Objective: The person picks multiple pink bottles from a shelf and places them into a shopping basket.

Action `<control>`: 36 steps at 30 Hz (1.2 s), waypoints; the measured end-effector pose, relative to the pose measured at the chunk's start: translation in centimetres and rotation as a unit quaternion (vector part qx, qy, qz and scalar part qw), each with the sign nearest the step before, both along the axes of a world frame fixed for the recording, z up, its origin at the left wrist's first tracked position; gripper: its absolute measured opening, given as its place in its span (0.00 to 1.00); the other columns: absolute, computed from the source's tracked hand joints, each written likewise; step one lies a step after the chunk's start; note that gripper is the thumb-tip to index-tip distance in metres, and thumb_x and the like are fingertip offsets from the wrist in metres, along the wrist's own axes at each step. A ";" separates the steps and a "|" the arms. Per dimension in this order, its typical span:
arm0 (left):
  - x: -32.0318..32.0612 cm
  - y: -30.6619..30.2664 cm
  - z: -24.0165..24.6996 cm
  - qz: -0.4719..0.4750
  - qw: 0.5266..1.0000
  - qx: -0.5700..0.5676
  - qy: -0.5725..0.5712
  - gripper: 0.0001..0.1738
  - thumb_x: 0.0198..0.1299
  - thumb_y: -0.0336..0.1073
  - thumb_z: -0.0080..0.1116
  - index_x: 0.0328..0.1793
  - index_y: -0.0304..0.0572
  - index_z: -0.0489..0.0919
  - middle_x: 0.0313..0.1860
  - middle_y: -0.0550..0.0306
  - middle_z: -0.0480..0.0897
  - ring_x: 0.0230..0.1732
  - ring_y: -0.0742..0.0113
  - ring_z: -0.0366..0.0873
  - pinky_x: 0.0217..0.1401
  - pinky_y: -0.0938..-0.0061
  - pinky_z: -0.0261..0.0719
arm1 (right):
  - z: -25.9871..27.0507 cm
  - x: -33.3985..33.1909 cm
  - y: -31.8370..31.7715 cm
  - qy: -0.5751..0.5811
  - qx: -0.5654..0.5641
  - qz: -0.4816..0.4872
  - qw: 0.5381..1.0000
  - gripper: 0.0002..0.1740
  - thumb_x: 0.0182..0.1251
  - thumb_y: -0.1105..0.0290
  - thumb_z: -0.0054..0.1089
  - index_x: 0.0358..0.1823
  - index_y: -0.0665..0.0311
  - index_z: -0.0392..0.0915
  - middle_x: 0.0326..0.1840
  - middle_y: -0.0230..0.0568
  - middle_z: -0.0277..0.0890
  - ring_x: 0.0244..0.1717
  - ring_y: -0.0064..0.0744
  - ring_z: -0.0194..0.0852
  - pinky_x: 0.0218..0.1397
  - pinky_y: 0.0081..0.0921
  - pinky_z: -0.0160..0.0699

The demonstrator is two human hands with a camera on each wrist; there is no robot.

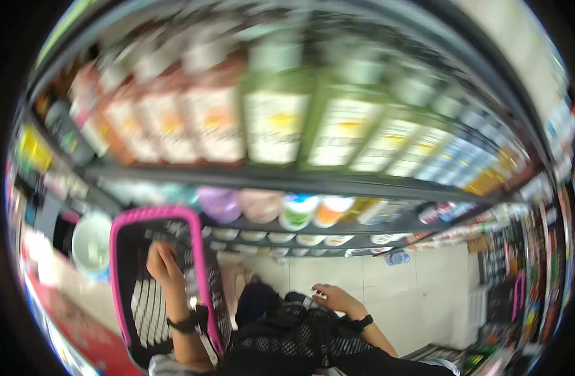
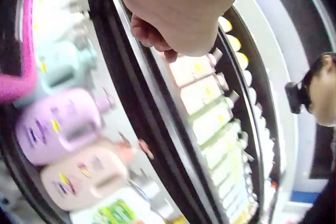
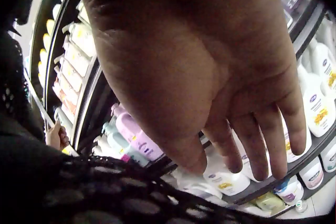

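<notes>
My left hand (image 1: 164, 262) is raised over the black shopping basket (image 1: 115, 276) with a pink rim. Its fingers (image 2: 149, 35) curl in toward the palm, and nothing shows between them. In the left wrist view this hand overlaps a dark shelf edge and a row of pump bottles (image 2: 202, 95). Low in front of my body, my right hand (image 1: 334, 299) hangs with nothing in it. The right wrist view shows its palm, with loosely straight fingers (image 3: 252, 145) overlapping white bottles (image 3: 228, 179) on a shelf behind.
Orange and green pump bottles (image 1: 278, 125) line the shelf (image 1: 287, 178) ahead. Purple, pinkish and white jugs fill the one below. A pale bucket (image 1: 92, 241) stands left of the basket. Tiled floor (image 1: 394, 288) stretches right toward another stocked rack (image 1: 519, 282).
</notes>
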State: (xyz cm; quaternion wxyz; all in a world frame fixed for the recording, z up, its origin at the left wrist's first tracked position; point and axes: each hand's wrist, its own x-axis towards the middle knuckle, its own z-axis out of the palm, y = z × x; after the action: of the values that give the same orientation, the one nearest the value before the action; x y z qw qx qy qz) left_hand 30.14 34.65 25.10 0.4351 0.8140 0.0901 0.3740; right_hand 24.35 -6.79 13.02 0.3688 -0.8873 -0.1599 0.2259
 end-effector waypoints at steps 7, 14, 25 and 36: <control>1.1 -23.0 4.8 -0.387 0.870 0.305 -0.002 0.12 0.60 0.37 0.54 0.27 0.38 0.75 0.25 0.50 0.75 0.28 0.50 0.75 0.31 0.59 0.72 | -0.1 -8.6 -10.9 0.026 -0.008 -0.193 0.981 0.21 0.67 0.57 0.54 0.54 0.64 0.74 0.44 0.54 0.79 0.46 0.50 0.78 0.51 0.39 0.76; -2.9 -40.5 6.1 -0.588 0.735 0.332 0.066 0.14 0.63 0.41 0.54 0.28 0.39 0.76 0.28 0.51 0.78 0.32 0.50 0.76 0.35 0.60 0.74 | 0.3 -18.6 -22.1 0.070 -0.048 -0.324 0.942 0.25 0.67 0.54 0.54 0.56 0.65 0.73 0.48 0.56 0.79 0.50 0.52 0.78 0.53 0.40 0.76; -3.6 -53.1 5.4 -0.666 0.644 0.377 0.019 0.14 0.63 0.40 0.54 0.29 0.39 0.77 0.27 0.53 0.78 0.34 0.53 0.77 0.36 0.63 0.75 | 2.1 -18.7 -30.0 0.047 -0.012 -0.385 0.922 0.25 0.67 0.53 0.54 0.57 0.64 0.73 0.48 0.55 0.79 0.51 0.51 0.78 0.54 0.38 0.76; 2.6 -65.9 3.8 -0.681 0.650 0.337 -0.028 0.14 0.63 0.42 0.54 0.28 0.41 0.77 0.27 0.54 0.78 0.32 0.54 0.78 0.35 0.65 0.76 | 9.4 -9.5 -42.4 0.017 -0.061 -0.305 0.950 0.24 0.68 0.55 0.54 0.59 0.64 0.72 0.49 0.55 0.78 0.50 0.50 0.78 0.54 0.37 0.75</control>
State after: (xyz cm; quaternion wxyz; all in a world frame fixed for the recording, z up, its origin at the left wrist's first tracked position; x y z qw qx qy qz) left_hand 32.78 -31.30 28.89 0.2660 0.7263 -0.6338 -0.0007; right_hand 14.88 -49.14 22.40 0.3682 -0.9105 0.1383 0.1273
